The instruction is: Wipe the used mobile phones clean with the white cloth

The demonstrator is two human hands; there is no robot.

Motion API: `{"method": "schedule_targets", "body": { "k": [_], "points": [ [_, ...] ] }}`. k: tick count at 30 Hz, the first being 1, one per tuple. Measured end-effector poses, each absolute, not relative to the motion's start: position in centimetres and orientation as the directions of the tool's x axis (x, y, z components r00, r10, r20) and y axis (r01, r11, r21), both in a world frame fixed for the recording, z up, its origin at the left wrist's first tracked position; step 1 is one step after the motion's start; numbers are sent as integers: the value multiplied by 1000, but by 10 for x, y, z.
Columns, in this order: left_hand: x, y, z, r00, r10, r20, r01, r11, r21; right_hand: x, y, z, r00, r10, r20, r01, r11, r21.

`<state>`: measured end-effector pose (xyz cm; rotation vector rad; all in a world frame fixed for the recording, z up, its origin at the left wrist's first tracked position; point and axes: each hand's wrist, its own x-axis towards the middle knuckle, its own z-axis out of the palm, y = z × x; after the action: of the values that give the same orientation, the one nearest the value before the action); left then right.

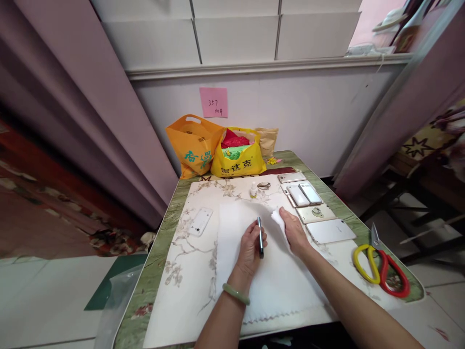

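Observation:
My left hand, with a green bangle at its wrist, is closed around a dark pen held nearly upright. Under it lies a large white cloth with a zigzag front edge, spread over a floral-patterned mat. On the right side my right hand pinches the cloth's far right edge and lifts it, so that corner curls up. A small white bottle and a pair of glasses are just beyond the cloth. To its left is a white phone.
Several phones lie along the table's right side. Large scissors with yellow and red handles rest at the right edge. An orange bag, a yellow bag and a brown paper bag stand at the back against the wall.

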<state>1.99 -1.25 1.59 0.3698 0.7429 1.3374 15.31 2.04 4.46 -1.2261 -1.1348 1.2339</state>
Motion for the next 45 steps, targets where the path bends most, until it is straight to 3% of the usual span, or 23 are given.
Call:
{"method": "schedule_targets", "body": {
  "k": [2,4,6,9,13,17,19,23,26,29,32,34,37,39,42,45],
  "points": [
    [21,-12,12,21,965,-261,-742,190,643,148,10,43,-77,986,145,90,152,-984],
    [22,-13,8,17,969,-247,-758,173,629,142,0,36,-245,918,313,270,374,-887],
    [22,-14,4,46,965,-257,-776,196,599,137,-7,26,-374,858,351,426,496,-757],
    [22,-14,1,71,958,-278,-768,230,597,134,-5,14,-404,865,298,572,493,-656],
    [23,-9,1,36,974,-223,-701,183,689,135,13,7,-295,917,267,670,398,-626],
    [21,-9,2,31,967,-252,-659,209,722,141,31,5,-191,937,291,689,339,-641],
    [20,-11,4,43,966,-256,-656,221,722,147,38,6,-91,952,292,646,280,-710],
    [21,-14,7,63,971,-229,-695,208,688,159,43,21,138,968,210,350,151,-924],
    [21,-13,6,63,975,-215,-731,192,655,165,36,38,149,981,122,159,98,-982],
    [22,-11,5,19,972,-233,-760,165,629,164,24,48,74,992,104,95,97,-991],
    [23,-9,4,-22,971,-236,-781,131,611,158,12,46,-27,971,236,201,237,-951],
    [22,-8,2,-35,973,-230,-790,114,603,154,5,40,-187,926,327,324,373,-869],
    [18,-6,-3,99,950,-297,-800,253,543,149,-2,30,-405,849,338,418,501,-758],
    [15,-4,-5,218,908,-357,-789,379,484,150,-3,27,-342,872,351,429,477,-767],
    [11,-4,-2,207,897,-390,-811,380,444,150,-1,28,-77,934,349,463,343,-817],
    [11,-4,3,176,900,-398,-827,355,436,143,0,29,-79,930,359,581,336,-741]
  ]
}}
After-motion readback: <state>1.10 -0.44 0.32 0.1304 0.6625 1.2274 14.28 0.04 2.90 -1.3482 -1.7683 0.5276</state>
